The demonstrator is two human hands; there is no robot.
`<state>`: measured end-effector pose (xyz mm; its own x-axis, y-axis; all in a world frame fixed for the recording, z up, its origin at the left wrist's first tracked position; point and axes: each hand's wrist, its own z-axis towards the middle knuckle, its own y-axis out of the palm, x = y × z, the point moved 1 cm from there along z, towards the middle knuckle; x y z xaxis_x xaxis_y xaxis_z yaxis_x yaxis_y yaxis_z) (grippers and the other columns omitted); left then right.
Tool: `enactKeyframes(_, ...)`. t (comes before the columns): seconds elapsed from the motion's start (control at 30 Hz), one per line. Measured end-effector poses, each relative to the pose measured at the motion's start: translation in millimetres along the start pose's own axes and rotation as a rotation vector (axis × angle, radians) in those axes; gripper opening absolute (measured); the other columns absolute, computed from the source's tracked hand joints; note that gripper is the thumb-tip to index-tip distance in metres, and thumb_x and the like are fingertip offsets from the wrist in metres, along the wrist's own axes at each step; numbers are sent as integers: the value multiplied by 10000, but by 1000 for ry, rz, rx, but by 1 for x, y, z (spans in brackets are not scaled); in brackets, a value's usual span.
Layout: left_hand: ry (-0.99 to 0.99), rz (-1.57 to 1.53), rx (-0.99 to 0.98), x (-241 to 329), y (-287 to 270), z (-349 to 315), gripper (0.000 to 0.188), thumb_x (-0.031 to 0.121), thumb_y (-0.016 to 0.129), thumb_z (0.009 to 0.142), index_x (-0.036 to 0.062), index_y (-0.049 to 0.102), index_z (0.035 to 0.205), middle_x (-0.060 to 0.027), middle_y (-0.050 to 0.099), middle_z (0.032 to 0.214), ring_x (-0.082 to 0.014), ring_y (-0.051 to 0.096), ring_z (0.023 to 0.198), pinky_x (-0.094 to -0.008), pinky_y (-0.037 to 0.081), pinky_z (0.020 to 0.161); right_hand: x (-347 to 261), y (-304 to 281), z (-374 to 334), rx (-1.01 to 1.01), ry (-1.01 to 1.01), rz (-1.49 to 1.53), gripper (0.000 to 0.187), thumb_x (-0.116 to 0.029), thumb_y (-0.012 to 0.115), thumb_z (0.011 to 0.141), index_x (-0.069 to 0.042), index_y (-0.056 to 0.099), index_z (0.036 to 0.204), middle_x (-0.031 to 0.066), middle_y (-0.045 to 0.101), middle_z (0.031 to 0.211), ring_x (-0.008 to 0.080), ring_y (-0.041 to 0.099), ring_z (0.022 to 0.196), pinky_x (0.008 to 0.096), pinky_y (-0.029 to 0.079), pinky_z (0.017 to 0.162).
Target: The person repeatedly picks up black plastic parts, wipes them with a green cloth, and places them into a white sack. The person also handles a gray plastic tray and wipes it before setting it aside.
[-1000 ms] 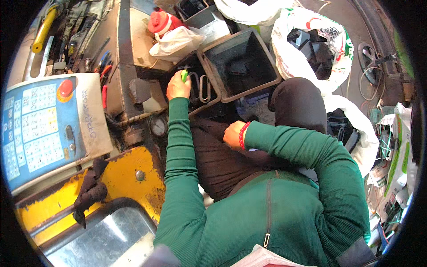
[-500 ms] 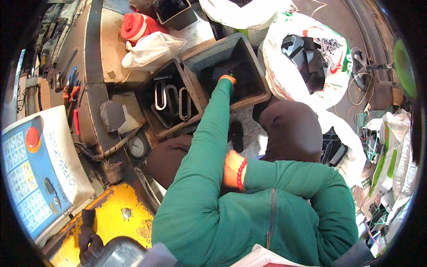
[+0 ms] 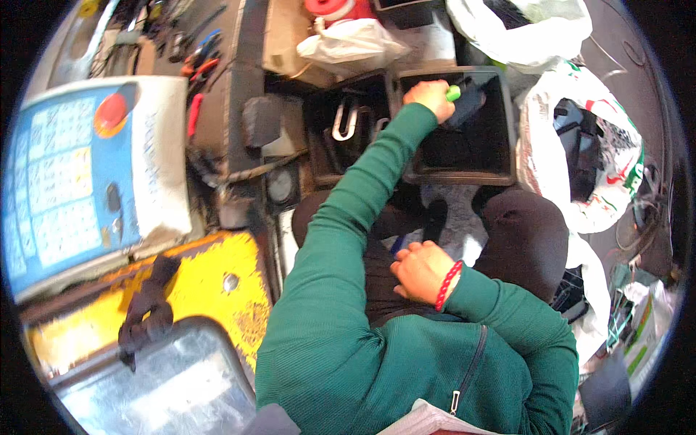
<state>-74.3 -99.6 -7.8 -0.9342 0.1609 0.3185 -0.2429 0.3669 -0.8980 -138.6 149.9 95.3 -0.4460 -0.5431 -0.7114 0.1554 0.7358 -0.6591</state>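
Observation:
My left hand (image 3: pixel 433 100) is closed round a bright green handle (image 3: pixel 453 93), over the left rim of a dark rectangular bin (image 3: pixel 500 176). The rest of that green-handled tool cannot be made out. Inside the bin, beside the hand, a dark flat piece (image 3: pixel 470 105) shows blurred. My right hand (image 3: pixel 426 272), below a red beaded bracelet, hovers over my lap with its back up, its fingers loosely bent and slightly apart. Nothing shows in it, though its palm is hidden. A small blue thing (image 3: pixel 397 244) appears just beyond its fingers.
Left of the bin, a second dark bin (image 3: pixel 328 176) holds pale oblong metal loops (image 3: pixel 345 119). A white sack (image 3: pixel 533 145) of dark parts stands at right. A blue control panel (image 3: pixel 58 188) and yellow machine surface (image 3: pixel 250 290) flank me at left.
My left hand has risen from inside the bin to its left rim with the green handle. My right hand has come out from behind my left arm. The view has shifted left.

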Motion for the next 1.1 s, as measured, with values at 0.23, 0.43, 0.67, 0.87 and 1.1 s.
enactKeyframes(0.23,-41,417,642,-87,-129,-108,269,263,651,734,101,572,933,-163,613,916,-374,603,850,-491,473,708,-3,22,19,72,-7,-168,315,-378,665,736,-81,686,839,104,652,853,267,623,843,389,494,691)
enactKeyframes(0.43,-423,392,427,-163,-87,-114,300,256,654,746,139,555,1004,-146,616,949,-363,612,892,-476,487,764,10,25,32,73,66,-208,277,-332,648,755,-72,695,837,121,677,855,272,659,823,378,527,682)
enactKeyframes(0.67,-396,476,218,-167,-71,-87,182,206,504,845,131,627,956,-143,668,926,-327,629,935,-438,511,760,10,20,40,11,149,-224,249,-280,621,776,-64,702,869,131,684,880,273,668,846,375,534,710)
enactKeyframes(0.87,-421,468,148,-167,-64,-78,182,222,563,819,137,659,948,-134,665,983,-315,623,973,-426,506,795,14,22,38,-7,159,-207,250,-284,615,776,-72,702,877,137,683,889,274,668,848,381,534,712)
enactKeyframes(1.1,-485,233,110,-170,-67,-78,407,405,627,762,177,590,1096,-146,626,1084,-346,582,1028,-439,484,843,3,4,34,-84,138,-187,231,-218,557,794,-83,702,913,139,680,950,290,662,894,398,534,728)
